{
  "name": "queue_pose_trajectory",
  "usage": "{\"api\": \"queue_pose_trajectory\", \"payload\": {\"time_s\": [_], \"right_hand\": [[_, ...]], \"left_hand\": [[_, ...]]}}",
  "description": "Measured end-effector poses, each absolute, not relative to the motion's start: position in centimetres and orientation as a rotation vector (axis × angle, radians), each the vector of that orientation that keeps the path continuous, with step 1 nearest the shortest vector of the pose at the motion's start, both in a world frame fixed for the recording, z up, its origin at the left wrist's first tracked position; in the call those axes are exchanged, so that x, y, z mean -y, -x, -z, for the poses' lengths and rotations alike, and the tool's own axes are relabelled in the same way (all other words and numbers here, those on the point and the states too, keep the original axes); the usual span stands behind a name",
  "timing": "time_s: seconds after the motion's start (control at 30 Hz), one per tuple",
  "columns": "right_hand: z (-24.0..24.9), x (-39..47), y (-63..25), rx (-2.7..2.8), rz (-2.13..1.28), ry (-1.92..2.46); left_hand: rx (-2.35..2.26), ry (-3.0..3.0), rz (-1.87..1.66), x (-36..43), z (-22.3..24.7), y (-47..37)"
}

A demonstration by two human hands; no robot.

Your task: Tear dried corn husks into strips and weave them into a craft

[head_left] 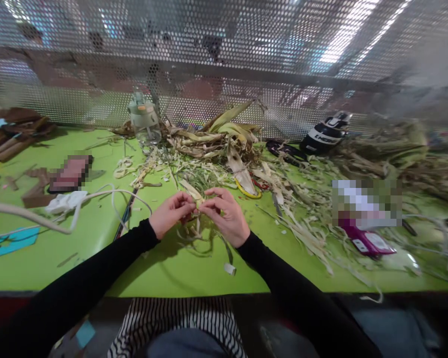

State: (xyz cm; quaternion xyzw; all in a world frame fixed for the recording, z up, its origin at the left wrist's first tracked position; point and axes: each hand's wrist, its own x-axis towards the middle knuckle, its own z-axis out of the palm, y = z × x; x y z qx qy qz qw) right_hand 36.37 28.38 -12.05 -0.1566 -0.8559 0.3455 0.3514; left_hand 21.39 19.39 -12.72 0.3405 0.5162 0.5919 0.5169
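Both my hands meet over the front middle of the green table point(127, 271). My left hand point(173, 213) pinches a pale strip of corn husk point(191, 190) near its lower end. From the other side my right hand point(225, 215) pinches the same husk piece, thumb and forefinger close together. Thin loose husk strands point(199, 243) hang or lie below my fingers; which of them belong to the held piece I cannot tell. Just beyond lies a heap of dried corn husks point(216, 136), with shredded bits scattered around it.
A clear bottle point(144, 119) and a black bottle point(326, 133) stand at the back by a perforated metal screen point(194, 74). To the left are a white power strip point(66, 201), cables and a blurred phone point(70, 172). A purple device point(371, 242) lies right among husk scraps.
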Motion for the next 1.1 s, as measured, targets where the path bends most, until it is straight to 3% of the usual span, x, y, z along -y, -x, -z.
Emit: {"api": "queue_pose_trajectory", "payload": {"time_s": [0.33,0.53,0.7,0.9,1.1], "right_hand": [[12.5,-27.8,-35.9,2.209,-0.984,0.403],[13.2,-27.8,-35.8,2.069,-1.385,0.503],[12.7,-27.8,-35.8,2.138,-1.052,0.407],[12.8,-27.5,-35.8,2.164,-1.051,0.392],[12.9,-27.6,-35.9,2.2,-0.833,0.421]], "left_hand": [[-1.684,-1.516,-1.353,-18.1,11.4,-21.4],[-1.622,-1.613,-1.442,-18.1,11.3,-21.6],[-1.633,-1.425,-1.388,-18.3,11.4,-21.7],[-1.63,-1.503,-1.389,-18.2,11.3,-21.7],[-1.684,-1.68,-1.317,-18.2,11.6,-21.7]]}}
